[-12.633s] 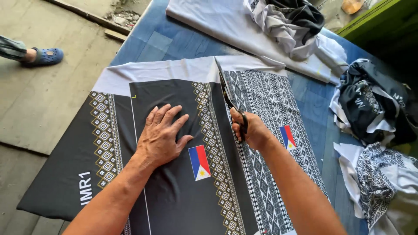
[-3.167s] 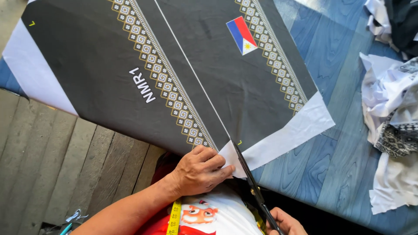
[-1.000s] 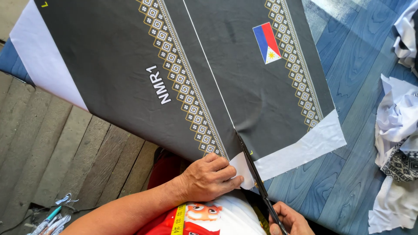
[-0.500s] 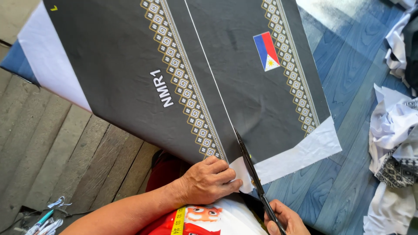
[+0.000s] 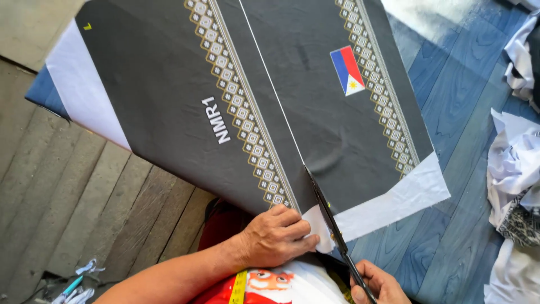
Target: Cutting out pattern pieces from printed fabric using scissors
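Note:
A large black printed fabric panel (image 5: 185,112) with gold-patterned bands, a small flag patch (image 5: 347,70) and white margins lies across the blue table (image 5: 450,90). My left hand (image 5: 275,236) pinches the white near edge of the fabric just left of a thin white line. My right hand (image 5: 379,284), at the bottom edge of the view, grips black scissors (image 5: 329,217). Their blades lie along the white line, tips inside the black cloth a little past the margin.
Crumpled white and patterned cloth scraps (image 5: 514,186) lie at the right on the table. The fabric's left part overhangs the table above a wooden plank floor (image 5: 73,219). Small bits of litter (image 5: 73,284) lie on the floor at bottom left.
The scissors have advanced up the white line into the black cloth. My left hand keeps its hold on the near edge. The view has shifted slightly over the fabric.

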